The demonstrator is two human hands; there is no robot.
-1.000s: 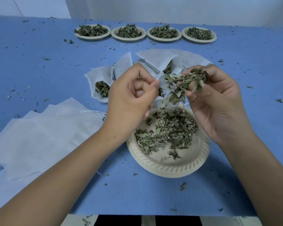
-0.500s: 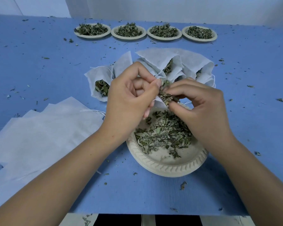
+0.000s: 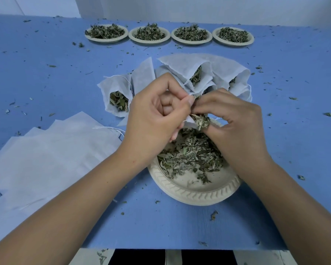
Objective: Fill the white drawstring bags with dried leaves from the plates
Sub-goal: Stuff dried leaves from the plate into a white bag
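The right hand (image 3: 235,123), raised a second ago, now pushes its leaves (image 3: 201,121), fingers clamped on them, into the bag (image 3: 189,120) the left hand (image 3: 155,119) pinches open above the plate (image 3: 199,196), so another load is going in

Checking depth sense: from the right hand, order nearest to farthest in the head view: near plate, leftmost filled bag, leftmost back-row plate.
From the right hand:
1. Near plate, directly beneath it.
2. Leftmost filled bag, to the left, beyond the left hand.
3. Leftmost back-row plate, far back on the left.
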